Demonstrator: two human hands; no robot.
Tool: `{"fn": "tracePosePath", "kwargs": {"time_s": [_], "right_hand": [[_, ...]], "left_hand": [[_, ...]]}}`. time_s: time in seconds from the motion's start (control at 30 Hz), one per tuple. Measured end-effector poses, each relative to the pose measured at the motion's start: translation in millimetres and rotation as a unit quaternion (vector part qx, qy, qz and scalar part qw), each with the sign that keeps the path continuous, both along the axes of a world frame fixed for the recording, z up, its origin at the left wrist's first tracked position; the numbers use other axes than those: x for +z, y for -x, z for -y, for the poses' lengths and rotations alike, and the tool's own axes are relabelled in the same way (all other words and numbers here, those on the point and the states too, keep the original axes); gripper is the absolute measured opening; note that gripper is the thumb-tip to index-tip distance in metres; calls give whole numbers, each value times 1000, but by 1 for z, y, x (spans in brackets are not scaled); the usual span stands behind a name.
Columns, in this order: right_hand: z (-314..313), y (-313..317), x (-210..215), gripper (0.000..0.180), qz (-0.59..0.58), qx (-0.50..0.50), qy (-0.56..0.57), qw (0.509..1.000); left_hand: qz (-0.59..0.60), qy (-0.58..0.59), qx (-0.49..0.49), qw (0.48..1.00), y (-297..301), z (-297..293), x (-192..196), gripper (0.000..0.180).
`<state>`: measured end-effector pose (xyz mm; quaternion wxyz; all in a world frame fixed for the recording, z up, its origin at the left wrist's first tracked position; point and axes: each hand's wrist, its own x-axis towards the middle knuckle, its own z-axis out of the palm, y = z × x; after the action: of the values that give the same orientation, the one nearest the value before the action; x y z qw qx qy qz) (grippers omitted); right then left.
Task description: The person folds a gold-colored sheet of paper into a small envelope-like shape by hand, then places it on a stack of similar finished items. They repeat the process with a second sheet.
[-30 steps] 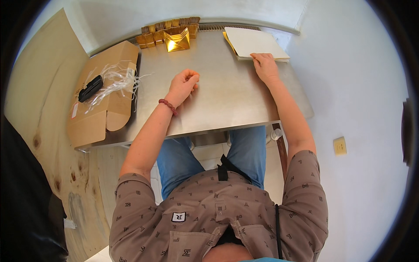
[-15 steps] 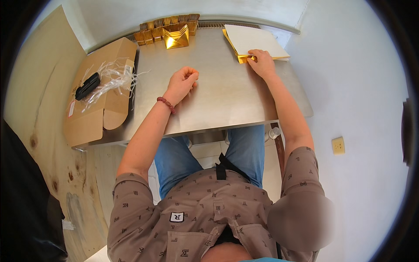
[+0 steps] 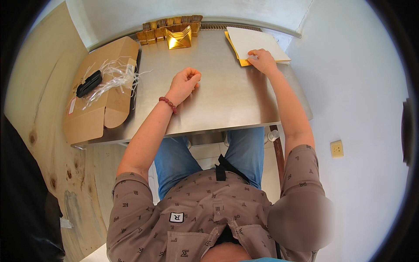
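My right hand (image 3: 262, 62) rests at the near edge of a stack of white sheets (image 3: 255, 41), its fingers bent and closed at that edge. Gold paper (image 3: 245, 63) shows beneath the white top sheet along the left and near sides. Over the middle of the metal table (image 3: 214, 94), my left hand (image 3: 184, 84) is loosely curled, thumb against the fingers, and nothing shows in it. Beyond it stands a folded shiny gold paper piece (image 3: 179, 40) with several layered points, in front of the brushes.
Two rows of flat brushes (image 3: 150, 36) line the table's back edge. On the left lies a flattened cardboard box (image 3: 114, 105), carrying white plastic strips (image 3: 118, 78) and a black object (image 3: 89, 84). Walls stand behind and to the right, the right one with a socket (image 3: 337, 149).
The gold corner lifted at my right fingers now lies flatter under the white sheet. My right hand has shifted slightly; my left hand keeps its curled pose.
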<state>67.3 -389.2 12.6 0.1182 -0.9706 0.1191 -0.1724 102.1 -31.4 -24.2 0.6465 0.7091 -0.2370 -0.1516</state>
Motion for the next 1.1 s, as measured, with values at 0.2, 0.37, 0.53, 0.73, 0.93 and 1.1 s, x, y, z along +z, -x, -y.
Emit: {"fn": "tracePosePath", "kwargs": {"time_s": [0.2,0.37,0.53,0.73,0.93,1.1], "right_hand": [[-4,3,4,34,-6,2,-2,1000],[-1,1,3,29,9,4,-69,998],[6,-3,-7,25,82,4,-97,992],[10,-10,4,22,216,-95,-73,969],[-37,41,18,12,278,124,45,951],[-119,111,1,10,206,280,25,938]], "left_hand": [[3,-10,1,1000,0,0,-1,17],[-11,-32,-2,999,-1,-1,0,16],[3,-29,-1,1000,3,0,4,16],[10,-25,4,1000,3,-1,5,17],[211,-49,99,971,10,-3,17,31],[477,-88,113,867,36,-23,37,55]]}}
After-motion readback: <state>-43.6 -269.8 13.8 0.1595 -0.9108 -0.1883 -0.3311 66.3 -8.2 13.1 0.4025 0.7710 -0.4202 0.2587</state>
